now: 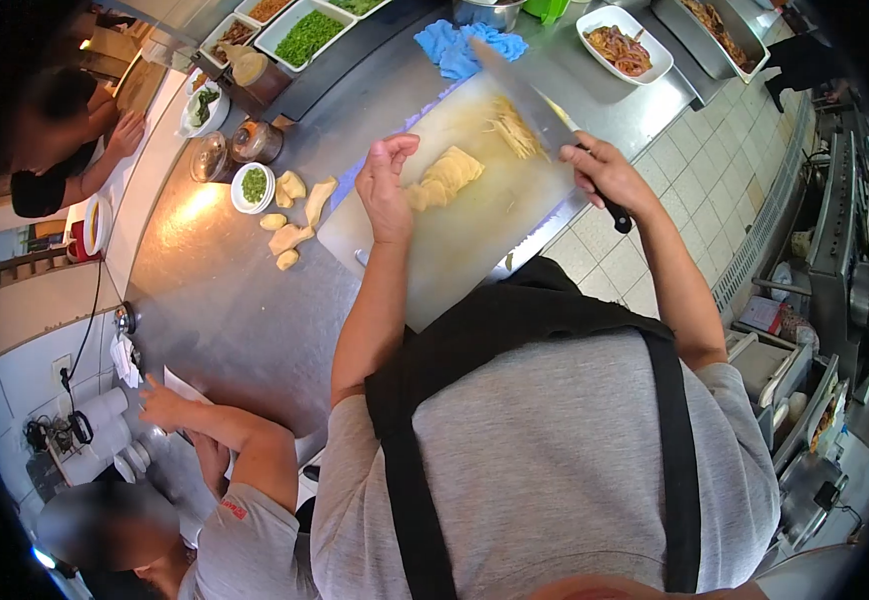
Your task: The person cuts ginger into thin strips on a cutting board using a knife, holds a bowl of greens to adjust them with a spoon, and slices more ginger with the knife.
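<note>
My right hand (605, 178) grips the black handle of a large kitchen knife (530, 98). Its broad blade is raised over the far right of the white cutting board (355, 238), pointing away to the upper left. Under the blade lies a small heap of thin ginger shreds (515, 130). Overlapping ginger slices (447, 178) sit mid-board, just right of my left hand (387, 190). That hand is raised with loosely bent fingers and holds nothing visible. Peeled ginger pieces (292, 238) rest on the steel counter left of the board.
A bowl of chopped greens (254, 187) and lidded jars (257, 142) stand left of the board. Beyond it are a blue cloth (465, 48), a white dish of sliced food (627, 52) and trays of chopped greens (305, 38). A co-worker's arm (240, 435) reaches over the counter at lower left.
</note>
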A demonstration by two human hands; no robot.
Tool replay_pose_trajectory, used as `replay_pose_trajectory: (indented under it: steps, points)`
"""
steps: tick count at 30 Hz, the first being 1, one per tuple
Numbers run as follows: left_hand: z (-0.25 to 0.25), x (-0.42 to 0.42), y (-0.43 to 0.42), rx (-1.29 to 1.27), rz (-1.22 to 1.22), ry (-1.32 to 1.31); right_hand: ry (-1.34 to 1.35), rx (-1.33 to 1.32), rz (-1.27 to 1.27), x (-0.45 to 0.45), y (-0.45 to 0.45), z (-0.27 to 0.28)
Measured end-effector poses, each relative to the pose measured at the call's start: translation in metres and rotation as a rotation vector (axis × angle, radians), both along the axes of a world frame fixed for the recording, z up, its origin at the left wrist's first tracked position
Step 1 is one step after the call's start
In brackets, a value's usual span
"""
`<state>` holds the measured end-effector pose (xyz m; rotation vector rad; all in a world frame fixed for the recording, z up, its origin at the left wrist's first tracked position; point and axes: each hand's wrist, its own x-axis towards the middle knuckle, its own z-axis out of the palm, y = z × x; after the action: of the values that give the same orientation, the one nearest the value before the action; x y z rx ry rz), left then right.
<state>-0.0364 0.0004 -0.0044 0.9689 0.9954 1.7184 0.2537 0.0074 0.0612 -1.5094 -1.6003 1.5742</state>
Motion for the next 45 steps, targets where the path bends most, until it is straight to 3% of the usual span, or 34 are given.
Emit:
replay_pose_trajectory:
  steps: [5, 7, 10, 11, 14, 26, 32, 38, 45]
  points:
    - [0.006, -0.014, -0.008, 0.032, 0.048, -0.405, -0.091, 0.102, -0.029, -0.014, -0.016, 0.014]
    - [0.004, -0.026, -0.015, -0.081, 0.071, -0.095, -0.282, 0.132, 0.025, -0.026, -0.026, 0.025]
    - [0.020, -0.032, -0.036, -0.232, 0.010, 0.567, -0.458, 0.505, 0.173, -0.032, -0.036, 0.008]
    - [0.026, -0.033, -0.044, -0.281, -0.026, 0.822, -0.502, 0.381, 0.184, -0.036, -0.039, 0.014]
    - [0.024, -0.024, -0.058, -0.067, 0.023, 1.173, -0.580, 0.437, 0.247, -0.042, -0.042, 0.003]
    - [0.010, -0.015, -0.068, 0.153, 0.066, 1.160, -0.682, 0.440, 0.272, -0.052, -0.043, -0.002]
    - [0.023, -0.008, -0.066, 0.081, 0.071, 1.191, -0.771, 0.472, 0.313, -0.055, -0.043, -0.001]
    - [0.021, 0.004, -0.041, 0.189, 0.024, 1.183, -0.831, 0.509, 0.360, -0.058, -0.041, 0.001]
    - [0.019, 0.020, -0.018, 0.285, -0.011, 1.322, -0.825, 0.618, 0.413, -0.061, -0.035, 0.001]
